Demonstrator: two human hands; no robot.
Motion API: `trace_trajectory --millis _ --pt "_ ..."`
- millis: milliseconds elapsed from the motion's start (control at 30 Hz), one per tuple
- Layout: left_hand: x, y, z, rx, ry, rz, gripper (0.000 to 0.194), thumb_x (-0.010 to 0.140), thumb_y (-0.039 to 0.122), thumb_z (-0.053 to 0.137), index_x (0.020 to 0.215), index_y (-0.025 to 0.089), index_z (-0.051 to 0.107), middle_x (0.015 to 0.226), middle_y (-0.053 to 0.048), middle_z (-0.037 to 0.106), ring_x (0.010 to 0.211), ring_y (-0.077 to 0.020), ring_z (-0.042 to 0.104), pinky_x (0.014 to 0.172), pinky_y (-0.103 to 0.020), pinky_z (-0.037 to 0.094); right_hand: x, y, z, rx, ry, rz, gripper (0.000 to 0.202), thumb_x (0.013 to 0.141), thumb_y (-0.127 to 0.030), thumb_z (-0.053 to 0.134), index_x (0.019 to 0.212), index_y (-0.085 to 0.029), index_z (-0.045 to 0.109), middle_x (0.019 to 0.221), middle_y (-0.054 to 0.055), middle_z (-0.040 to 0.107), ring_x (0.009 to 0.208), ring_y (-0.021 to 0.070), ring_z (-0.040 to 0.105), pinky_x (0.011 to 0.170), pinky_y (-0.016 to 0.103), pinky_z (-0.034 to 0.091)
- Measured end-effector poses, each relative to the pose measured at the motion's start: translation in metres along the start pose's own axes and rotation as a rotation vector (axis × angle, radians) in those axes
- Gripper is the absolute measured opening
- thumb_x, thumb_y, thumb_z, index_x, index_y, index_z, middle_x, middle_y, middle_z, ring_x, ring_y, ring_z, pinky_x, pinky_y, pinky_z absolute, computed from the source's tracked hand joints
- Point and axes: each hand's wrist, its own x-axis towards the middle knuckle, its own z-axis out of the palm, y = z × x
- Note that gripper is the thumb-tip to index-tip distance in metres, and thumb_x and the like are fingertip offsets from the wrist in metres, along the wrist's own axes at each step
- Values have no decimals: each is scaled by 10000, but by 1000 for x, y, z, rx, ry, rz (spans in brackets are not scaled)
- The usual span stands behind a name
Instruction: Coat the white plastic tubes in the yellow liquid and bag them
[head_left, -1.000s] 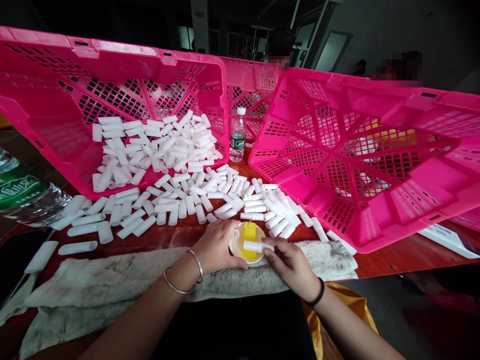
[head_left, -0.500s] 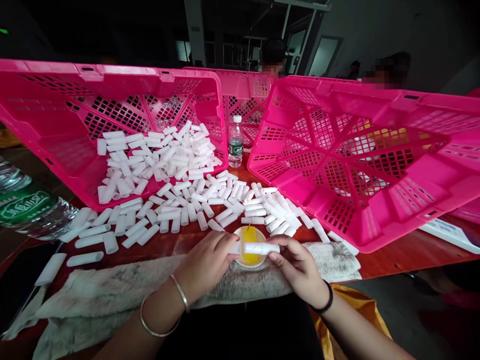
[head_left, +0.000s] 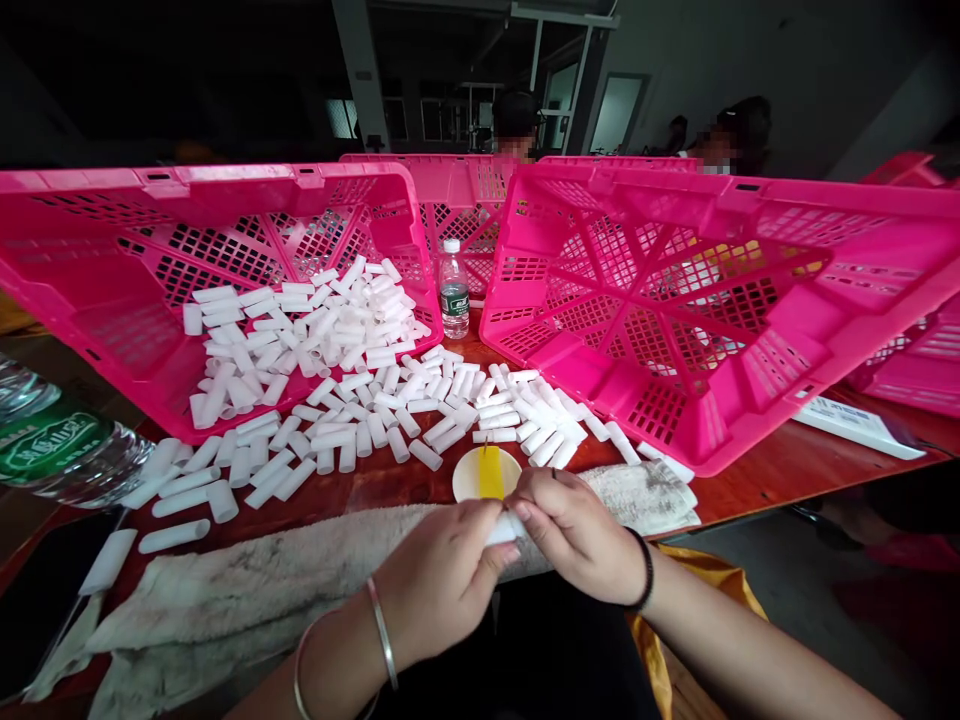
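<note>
Between my two hands, close to the front edge of the table, is a white tube (head_left: 505, 528), mostly covered by the fingers. My left hand (head_left: 448, 572) is closed around its left part, thumb below. My right hand (head_left: 574, 535) grips the right end, and the hands almost touch. Just beyond them lies a small round pale dish (head_left: 466, 476) with a yellow strip (head_left: 490, 470) across it. Many loose white tubes (head_left: 360, 415) are spread over the table behind the dish.
A pink crate (head_left: 75, 215) on its side at left holds a heap of white tubes; another pink crate (head_left: 720, 400) tilts at right. A small bottle (head_left: 454, 290) stands between them. A large bottle (head_left: 56, 440), a stained cloth (head_left: 262, 575) and people behind are visible.
Both hands have come closer together and lower, toward my body, covering more of the tube. The dish is less hidden now. The whole view has shifted slightly.
</note>
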Motion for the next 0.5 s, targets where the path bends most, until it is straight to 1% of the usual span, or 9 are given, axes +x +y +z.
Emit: trace_trajectory --millis 67,133,200,233,267,333,367,433,500 --pt "-4 14 12 -428 -197 -167 266 896 399 368 852 188 525 617 25 460 507 -116 412 494 -249 372 -2 -10 1 -87 26 -79 230 927 -232 343 732 -217 462 615 -2 531 545 140 510 556 283 411" --pt "-10 26 22 -759 -427 -271 360 903 455 286 853 185 519 548 65 339 411 -85 269 403 -216 285 -13 -22 -3 -142 36 -128 235 925 -225 321 723 -231 441 589 -2 527 526 148 513 558 295 419" --pt "-15 27 24 -750 -515 -212 362 883 487 347 933 185 542 607 35 429 457 -100 365 443 -229 355 -35 -32 -15 -219 -19 -99 211 924 -237 338 749 -244 456 613 14 566 542 163 550 560 300 443" --pt "-16 22 20 -614 -449 -147 346 856 484 426 991 191 550 711 -7 515 563 -132 470 530 -260 426 -49 -33 -24 -268 -68 -46 197 921 -247 364 753 -252 467 612 15 581 530 165 562 530 292 445" --pt "-16 13 13 -423 -316 -89 344 833 457 487 1055 201 546 853 -49 568 721 -179 538 654 -306 469 -64 -31 -36 -323 -126 28 176 912 -261 405 753 -260 483 599 11 592 507 165 567 486 284 436" --pt "-11 -21 -8 -5 56 -38 364 830 373 495 1159 217 519 1085 -98 558 1001 -263 516 883 -414 431 -89 -17 -62 -434 -212 178 150 873 -289 498 725 -270 516 543 -6 590 438 161 556 400 277 387" --pt "-5 -43 -20 164 187 -57 331 858 314 432 1158 210 528 1096 -106 555 1043 -275 500 927 -445 405 -96 -5 -75 -509 -217 243 112 843 -307 540 738 -270 550 553 -1 606 451 171 570 407 280 388" --pt "10 -88 -44 416 300 -61 309 844 236 394 1080 195 587 1088 -117 550 1047 -289 501 948 -468 396 -94 25 -94 -687 -149 395 98 820 -298 544 781 -243 615 660 49 662 542 201 616 478 292 420" --pt "27 -124 -62 558 261 -43 329 786 152 396 1010 207 630 1056 -104 557 1000 -279 527 912 -443 432 -71 58 -101 -793 -80 578 214 865 -247 447 776 -194 635 730 97 680 625 212 639 543 297 427"
